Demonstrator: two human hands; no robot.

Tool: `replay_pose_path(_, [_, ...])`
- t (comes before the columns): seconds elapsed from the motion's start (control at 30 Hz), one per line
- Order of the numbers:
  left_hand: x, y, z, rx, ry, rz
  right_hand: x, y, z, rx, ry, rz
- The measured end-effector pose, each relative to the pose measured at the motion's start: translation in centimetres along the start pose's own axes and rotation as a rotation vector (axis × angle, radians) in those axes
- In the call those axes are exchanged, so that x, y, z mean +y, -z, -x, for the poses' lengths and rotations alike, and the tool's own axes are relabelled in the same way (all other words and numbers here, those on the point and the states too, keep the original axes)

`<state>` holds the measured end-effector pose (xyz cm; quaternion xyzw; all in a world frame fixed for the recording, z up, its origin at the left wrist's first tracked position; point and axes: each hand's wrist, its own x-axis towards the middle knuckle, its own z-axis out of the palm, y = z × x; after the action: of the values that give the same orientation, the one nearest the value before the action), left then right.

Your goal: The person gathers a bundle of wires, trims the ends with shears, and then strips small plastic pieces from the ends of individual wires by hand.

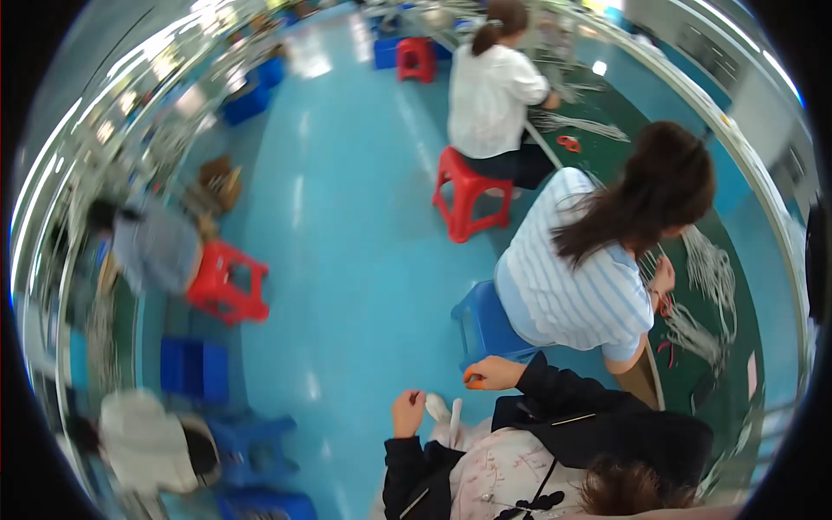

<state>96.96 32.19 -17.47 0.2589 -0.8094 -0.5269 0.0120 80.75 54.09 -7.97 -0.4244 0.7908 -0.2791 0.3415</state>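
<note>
Over the blue floor, my left hand (407, 414) is held up with its fingers curled closed. A tiny dark spot shows at its fingertips, too small to name. My right hand (496, 373) is to the right and a little farther off, wrapped round a small orange object (472, 378) that is mostly hidden by the fingers. The two hands are apart. Both come out of dark jacket sleeves, over a pale patterned top. Past my hands, close to the left one, a white shoe (436, 407) shows low down.
A co-worker in a striped shirt (572, 269) sits on a blue stool (485, 321) at the green workbench (737, 347), handling bundled pale cables (698, 334). Red stools (468, 195) and seated people line both sides. A blue bin (194, 368) stands left of the aisle floor (338, 234).
</note>
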Motion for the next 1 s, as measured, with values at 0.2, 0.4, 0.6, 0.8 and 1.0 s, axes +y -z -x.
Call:
replay_pose_path(0.2, [0.3, 6.4, -11.5, -0.168, 0.027, 0.159, -2.3, 4.6, -7.6, 0.095, -0.167, -0.191])
replay_pose_path(0.4, [0.9, 8.1, -18.9, -0.266, 0.032, 0.155, 0.0, 6.0, -14.5, 0.175, -0.196, -0.193])
replay_pose_path(0.6, [3.5, 11.0, -29.0, -0.311, 0.106, 0.223, 5.0, 10.5, -25.8, 0.268, -0.047, -0.17])
replay_pose_path(0.8, [11.4, 15.3, -40.3, -0.274, 0.084, 0.221, 3.2, 20.2, -32.2, 0.406, -0.074, -0.241])
replay_pose_path(1.0, [14.2, 12.3, -50.6, -0.574, 0.045, 0.078, 6.2, 22.7, -29.9, 0.68, -0.285, -0.282])
